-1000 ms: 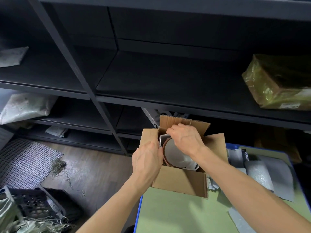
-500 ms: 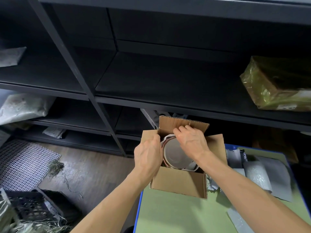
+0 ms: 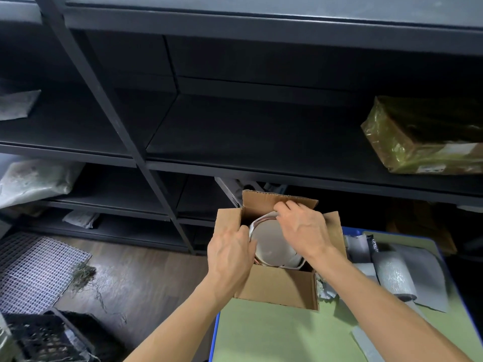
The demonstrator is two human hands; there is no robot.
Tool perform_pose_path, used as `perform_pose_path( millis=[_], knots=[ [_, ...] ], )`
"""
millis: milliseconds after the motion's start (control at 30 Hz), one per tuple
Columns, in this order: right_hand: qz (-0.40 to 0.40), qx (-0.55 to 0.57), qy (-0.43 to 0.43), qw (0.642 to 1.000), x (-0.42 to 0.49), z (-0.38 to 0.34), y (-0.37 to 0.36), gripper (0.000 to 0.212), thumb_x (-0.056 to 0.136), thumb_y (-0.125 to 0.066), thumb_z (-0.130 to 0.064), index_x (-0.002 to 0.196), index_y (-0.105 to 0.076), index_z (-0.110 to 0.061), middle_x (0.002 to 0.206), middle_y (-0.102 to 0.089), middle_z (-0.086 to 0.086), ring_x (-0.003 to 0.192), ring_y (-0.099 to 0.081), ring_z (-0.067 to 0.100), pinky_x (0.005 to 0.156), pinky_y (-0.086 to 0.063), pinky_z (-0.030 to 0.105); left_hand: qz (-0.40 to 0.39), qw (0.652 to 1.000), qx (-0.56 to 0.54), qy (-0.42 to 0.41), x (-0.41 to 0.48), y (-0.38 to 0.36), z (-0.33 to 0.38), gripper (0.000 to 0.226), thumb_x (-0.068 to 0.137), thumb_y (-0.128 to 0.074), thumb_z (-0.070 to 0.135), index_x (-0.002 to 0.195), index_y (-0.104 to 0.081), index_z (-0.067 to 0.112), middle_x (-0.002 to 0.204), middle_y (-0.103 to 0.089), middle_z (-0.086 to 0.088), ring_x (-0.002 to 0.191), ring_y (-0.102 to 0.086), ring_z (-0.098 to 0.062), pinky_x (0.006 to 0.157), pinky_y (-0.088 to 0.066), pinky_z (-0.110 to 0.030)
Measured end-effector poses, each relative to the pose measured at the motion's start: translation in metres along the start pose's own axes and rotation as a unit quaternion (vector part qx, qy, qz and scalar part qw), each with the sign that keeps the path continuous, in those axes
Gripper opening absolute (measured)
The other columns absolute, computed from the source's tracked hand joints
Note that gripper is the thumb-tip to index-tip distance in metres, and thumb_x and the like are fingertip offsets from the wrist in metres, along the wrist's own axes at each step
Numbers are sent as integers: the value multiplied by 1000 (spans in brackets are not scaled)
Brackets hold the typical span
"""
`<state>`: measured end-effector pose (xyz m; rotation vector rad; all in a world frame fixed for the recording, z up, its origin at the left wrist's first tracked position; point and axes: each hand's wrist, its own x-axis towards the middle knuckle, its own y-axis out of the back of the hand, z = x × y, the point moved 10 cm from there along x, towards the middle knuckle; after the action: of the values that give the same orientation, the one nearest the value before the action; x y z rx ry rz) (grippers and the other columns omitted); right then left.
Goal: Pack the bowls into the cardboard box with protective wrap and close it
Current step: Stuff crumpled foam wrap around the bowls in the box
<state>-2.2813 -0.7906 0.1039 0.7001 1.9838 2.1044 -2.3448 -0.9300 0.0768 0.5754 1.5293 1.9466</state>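
Of the person, only two hands and two forearms are shown. The left hand [image 3: 230, 253] and the right hand [image 3: 303, 228] are bare, and knuckles and tendons are marked out as low ridges on their backs. The left forearm [image 3: 183, 317] and the right forearm [image 3: 386, 301] are left uncovered down to the lower edge of the view, where both are cut off.

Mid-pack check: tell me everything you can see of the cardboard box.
The cardboard box is plain brown corrugated board, open at the top, its far, left and right flaps standing up. It sits on the green table near its left edge. Inside, a white bowl with a brownish rim stands tilted on edge. The left hand grips the left wall; the right hand reaches in and holds the bowl's upper rim. Grey wrap sheets lie to its right.
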Motion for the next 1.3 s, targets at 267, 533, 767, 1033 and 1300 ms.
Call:
perform_pose_path(
  millis=[267, 533, 767, 1033, 1300],
  knots=[
    [27, 70, -81, 994, -56, 50, 32, 6, 94, -64, -25, 89, -67, -24, 82, -62, -8, 65, -60, 22, 48, -37, 27, 52, 995, -65, -57, -23, 9, 18, 24, 95, -49, 34, 76, -54, 21, 71, -56, 7, 66, -51, -17, 52, -45, -37],
    [19, 126, -102, 987, -125, 80, 50, 13, 99, -55, -29, 93, -64, -22, 86, -61, -8, 80, -57, 18, 58, -50, 37, 1, 972, -139, -188, -59, -5, 111, 26, 96, -43, 39, 74, -48, 26, 69, -54, 8, 69, -49, -17, 56, -41, -38],
    [-14, 142, -191, 971, -223, 130, 33, 9, 97, -60, -27, 88, -62, -26, 84, -56, -12, 80, -54, 12, 57, -33, 21, -79, 932, -180, -304, -110, -58, 188, 22, 98, -44, 40, 83, -52, 27, 75, -54, 9, 73, -54, -17, 59, -43, -38],
    [-182, 136, -351, 908, -356, 205, -39, 28, 100, -52, -37, 125, -60, -27, 117, -60, -10, 114, -55, 14, 81, -51, 31, -229, 912, -67, -334, -146, -151, 245, 35, 100, -40, 43, 128, -52, 25, 118, -56, 3, 110, -56, -19, 87, -47, -33],
    [-260, 129, -396, 871, -397, 252, -74, 75, 93, -61, -44, 152, -27, -14, 151, -34, 1, 134, -33, 22, 97, -45, 32, -281, 905, 68, -313, -132, -214, 269, 56, 99, -47, 49, 140, -35, 12, 137, -42, -7, 125, -44, -24, 98, -46, -34]
  ],
)
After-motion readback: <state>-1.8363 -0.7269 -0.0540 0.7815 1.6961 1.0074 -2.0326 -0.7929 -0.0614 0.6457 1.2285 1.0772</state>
